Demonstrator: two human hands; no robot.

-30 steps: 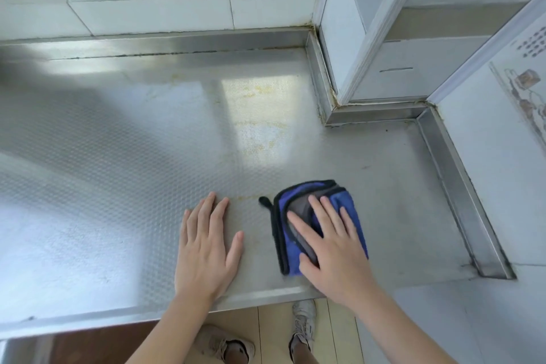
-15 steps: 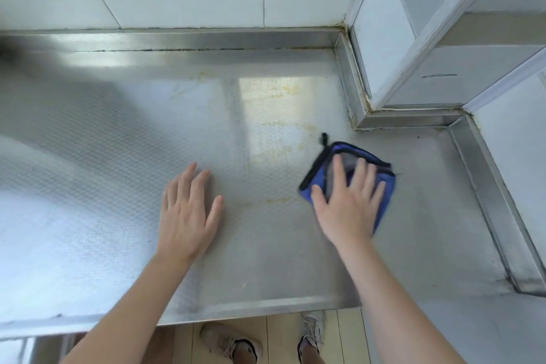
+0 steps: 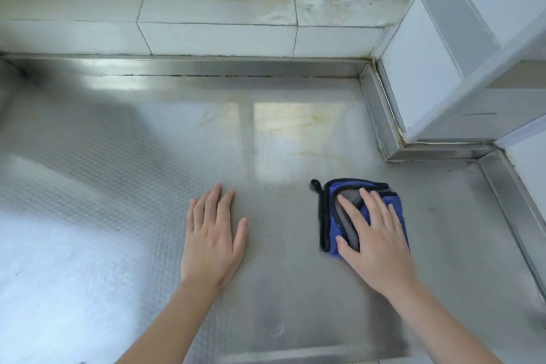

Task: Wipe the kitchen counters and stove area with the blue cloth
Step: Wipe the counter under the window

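Head view looks down on the blue cloth (image 3: 332,217), folded into a thick pad with black edging and a grey inner face, lying flat on the steel counter (image 3: 295,289). Its small black hanging loop sticks out at the corner farthest from the palm. On top of it lies the right hand (image 3: 375,241), fingers straight and slightly spread, thumb out along the near edge; nothing is curled or pinched, so the pad is pressed down, not gripped. That flat palm probably spreads the push over the whole fold so more fabric meets the metal.

Well to the left of that pressing hand, the left hand (image 3: 211,241) rests flat on bare metal with fingers straight and together, holding nothing; it looks like a brace for the lean forward.

Beyond the fingertips, yellowish smears (image 3: 298,127) streak the counter, which suggests that patch is not yet wiped. Farther off runs the raised steel lip, then the tiled backsplash (image 3: 218,23) and a window sill. To the right of the cloth, a tiled column (image 3: 419,74) juts into the counter.

No brand, label or readable writing shows on anything.
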